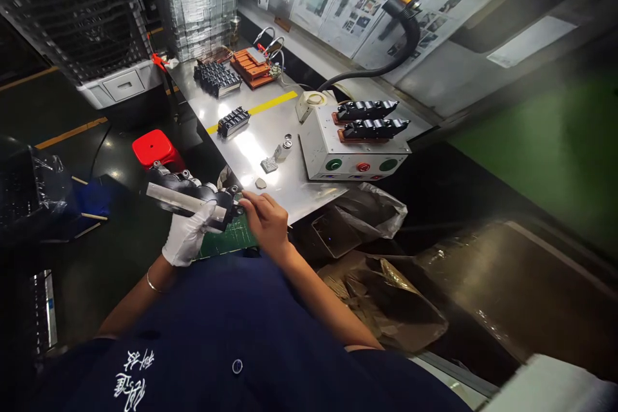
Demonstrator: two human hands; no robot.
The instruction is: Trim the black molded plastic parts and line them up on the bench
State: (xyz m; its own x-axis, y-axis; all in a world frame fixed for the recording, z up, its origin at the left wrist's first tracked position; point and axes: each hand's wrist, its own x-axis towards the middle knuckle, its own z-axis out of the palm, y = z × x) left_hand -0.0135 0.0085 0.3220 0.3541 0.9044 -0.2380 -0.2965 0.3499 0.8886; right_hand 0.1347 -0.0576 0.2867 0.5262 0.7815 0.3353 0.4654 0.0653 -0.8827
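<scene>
My left hand (186,238), in a white glove, is clamped on a black part (197,188) held over the table's near edge, its silver strip (167,196) facing me. My right hand (268,224) is bare, thumb and forefinger drawn in at the part's right end; I can't tell whether they pinch the part itself or something small. I judge that the glove steadies the weight and spares the surface, while the bare fingertips give better feel.

Taking clock directions from the hands, a green mat (226,241) lies just below them at 6, probably to protect whatever is set down. At 1, on the metal table (309,193), a small grey block (269,165) sits near, likely to be within easy reach.

At 12, one black block (234,122) sits by a yellow stripe (255,111). Beyond it is a group of black blocks (215,80), packed close, I'd guess to save room, beside a wired orange fixture (253,67).

At 2, a white control box (347,149) carries two black units (371,129), its buttons facing my way, presumably for quick pressing. A red stool (157,147) stands between 10 and 11.
</scene>
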